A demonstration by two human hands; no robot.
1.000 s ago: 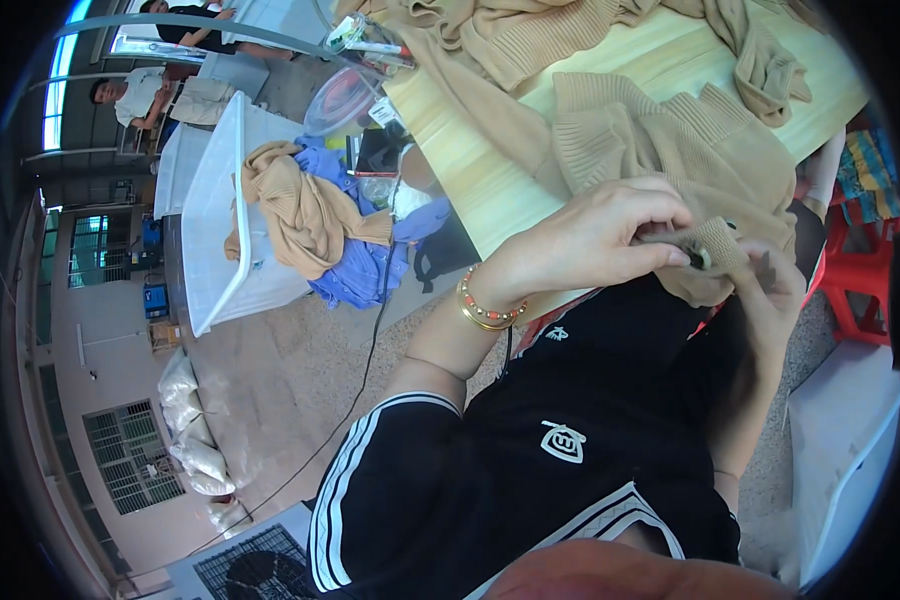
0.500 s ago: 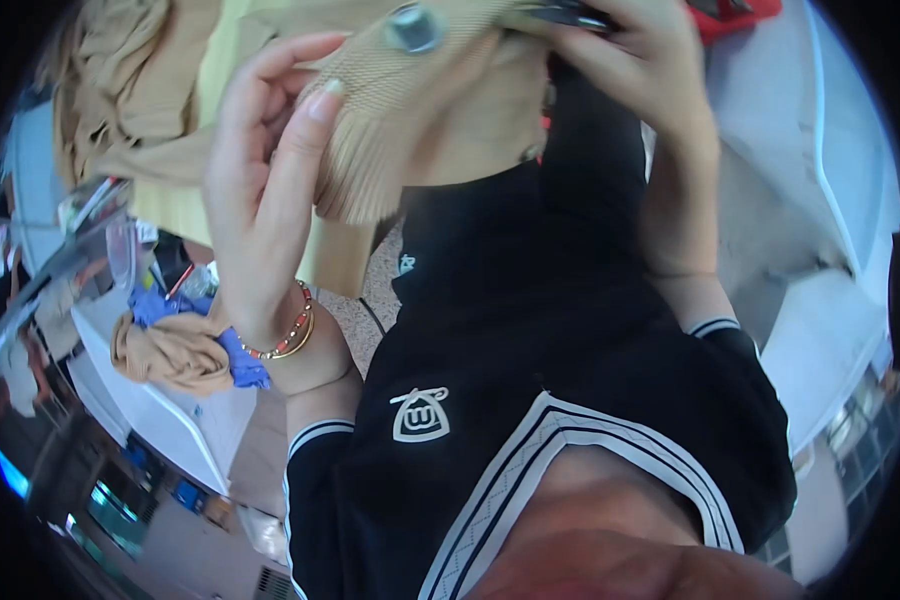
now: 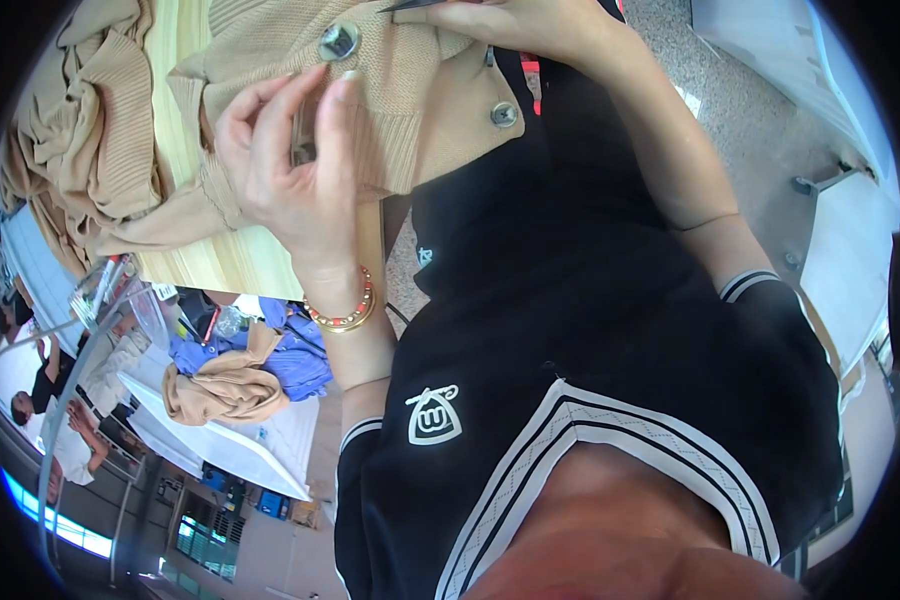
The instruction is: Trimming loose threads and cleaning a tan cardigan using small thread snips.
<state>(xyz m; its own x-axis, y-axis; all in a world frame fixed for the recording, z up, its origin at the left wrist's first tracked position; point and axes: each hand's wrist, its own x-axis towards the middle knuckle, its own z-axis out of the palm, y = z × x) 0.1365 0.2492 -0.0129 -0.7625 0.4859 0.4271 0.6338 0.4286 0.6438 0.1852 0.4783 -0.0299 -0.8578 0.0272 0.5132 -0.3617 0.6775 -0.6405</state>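
Note:
A beige knitted cardigan (image 3: 380, 90) with ribbed edges lies partly on the table edge and partly over my lap. A large shiny button (image 3: 339, 41) sits on its knit, and another button (image 3: 504, 115) shows lower right. My left hand (image 3: 295, 165) is curled at the ribbed front, thumb and forefinger tips close together on the fabric just below the upper button. At the top edge my right hand (image 3: 530, 25) holds a dark pointed tool (image 3: 410, 4) over the knit. Most of that tool is hidden by the fingers or out of the picture.
More beige knitwear (image 3: 90, 130) is heaped on the pale wooden table (image 3: 205, 265) at left. A beige knit piece (image 3: 225, 388) and blue cloth (image 3: 300, 350) lie on a white surface below it. White panels (image 3: 850, 240) stand at right. Other people (image 3: 70, 440) are far left.
The cardigan has come down flatter, showing the lower button. My left hand has shifted right and down slightly along it. My right hand has moved left and up with the dark tool.

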